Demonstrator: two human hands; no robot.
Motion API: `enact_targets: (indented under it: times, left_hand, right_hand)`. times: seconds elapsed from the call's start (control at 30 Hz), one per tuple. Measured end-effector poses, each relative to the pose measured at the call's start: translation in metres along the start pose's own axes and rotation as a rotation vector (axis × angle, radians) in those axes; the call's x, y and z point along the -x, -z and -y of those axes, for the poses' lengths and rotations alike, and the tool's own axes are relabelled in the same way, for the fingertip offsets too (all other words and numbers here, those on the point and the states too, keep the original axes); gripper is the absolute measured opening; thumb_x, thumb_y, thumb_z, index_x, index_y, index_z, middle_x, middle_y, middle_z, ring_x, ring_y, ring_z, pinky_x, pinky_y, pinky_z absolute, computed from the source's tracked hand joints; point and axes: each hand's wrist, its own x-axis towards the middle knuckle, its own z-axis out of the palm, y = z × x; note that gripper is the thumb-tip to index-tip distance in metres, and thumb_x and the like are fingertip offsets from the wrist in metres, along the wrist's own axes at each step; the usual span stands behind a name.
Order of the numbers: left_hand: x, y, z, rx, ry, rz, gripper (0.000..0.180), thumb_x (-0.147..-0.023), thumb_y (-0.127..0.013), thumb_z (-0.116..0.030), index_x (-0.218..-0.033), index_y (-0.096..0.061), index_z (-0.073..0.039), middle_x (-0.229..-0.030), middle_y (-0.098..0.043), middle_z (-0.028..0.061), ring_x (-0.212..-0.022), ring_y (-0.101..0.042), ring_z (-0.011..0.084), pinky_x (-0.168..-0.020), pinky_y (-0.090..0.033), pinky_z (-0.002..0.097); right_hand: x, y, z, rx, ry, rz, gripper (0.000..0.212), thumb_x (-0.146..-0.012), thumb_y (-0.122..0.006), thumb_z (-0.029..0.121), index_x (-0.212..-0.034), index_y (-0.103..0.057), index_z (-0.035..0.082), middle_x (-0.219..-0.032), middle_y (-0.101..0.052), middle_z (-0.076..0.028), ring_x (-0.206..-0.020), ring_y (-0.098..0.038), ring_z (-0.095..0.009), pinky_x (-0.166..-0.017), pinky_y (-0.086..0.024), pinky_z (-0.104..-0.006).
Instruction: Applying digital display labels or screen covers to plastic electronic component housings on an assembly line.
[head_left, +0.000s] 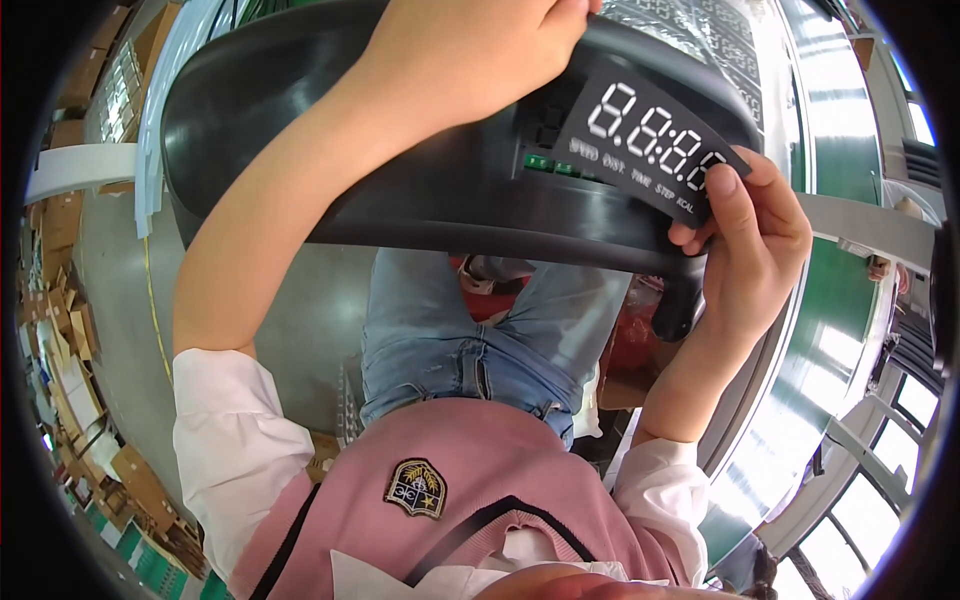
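A black plastic console cover (pixel 420 195) with a glossy rounded shape lies across the far part of the view. Over the recess at its right is a black display overlay sticker (pixel 640 140) with white digit segments, set at a slant. My right hand (pixel 745 220) pinches the sticker's right end between thumb and fingers. Beneath its lower left edge, a strip of green circuit board (pixel 550 165) shows in the recess. My left hand (pixel 480 60) reaches over the cover, fingers curled together near the top edge of the picture. Whatever its fingertips grip is hidden.
Behind the cover, more printed overlay sheets (pixel 725 45) lie under clear plastic. A green-topped workbench (pixel 830 310) runs along the right. Cardboard boxes (pixel 65 340) are piled at the far left. A white rail (pixel 80 170) stands left of the cover.
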Motion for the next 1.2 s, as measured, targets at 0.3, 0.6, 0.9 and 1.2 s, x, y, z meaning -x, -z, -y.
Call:
enact_targets:
  times: [0.3,0.6,0.9,1.2]
  left_hand:
    - [-0.011,0.012,0.011,0.119,0.033,0.179,0.019,-0.085,-0.056,-0.011,-0.075,-0.06,0.005,-0.066,-0.058,0.0189,-0.063,-0.057,0.0333,-0.061,-0.044,0.0407]
    - [-0.01,0.007,0.011,0.059,0.073,0.21,0.02,-0.084,-0.056,-0.011,-0.071,-0.057,0.004,-0.063,-0.056,0.0179,-0.057,-0.053,0.0294,-0.057,-0.041,0.0393]
    - [-0.006,0.012,0.007,0.059,0.056,0.191,0.021,-0.085,-0.057,-0.012,-0.071,-0.057,0.004,-0.062,-0.056,0.0153,-0.055,-0.052,0.0257,-0.056,-0.041,0.037]
    - [-0.009,0.008,0.007,0.075,0.073,0.241,0.022,-0.086,-0.058,-0.012,-0.072,-0.059,0.004,-0.062,-0.057,0.0141,-0.056,-0.053,0.0238,-0.056,-0.042,0.0355]
  right_hand:
    - [0.001,-0.021,0.001,0.265,0.021,0.012,0.015,-0.082,-0.076,0.003,-0.094,-0.07,-0.005,-0.067,-0.062,-0.002,-0.046,-0.049,-0.003,-0.041,-0.033,-0.0157]
    - [0.007,-0.024,-0.002,0.319,0.045,-0.026,0.014,-0.082,-0.077,0.002,-0.092,-0.07,-0.005,-0.064,-0.059,0.0,-0.045,-0.048,-0.002,-0.041,-0.03,-0.0149]
    - [0.009,-0.025,-0.003,0.352,0.079,0.016,0.014,-0.087,-0.072,0.002,-0.098,-0.068,-0.005,-0.069,-0.066,-0.003,-0.044,-0.044,0.0,-0.041,-0.029,-0.0136]
    - [0.01,-0.023,-0.005,0.388,0.09,0.0,0.015,-0.086,-0.072,0.001,-0.099,-0.068,-0.005,-0.07,-0.066,-0.003,-0.045,-0.044,0.0,-0.041,-0.029,-0.0139]
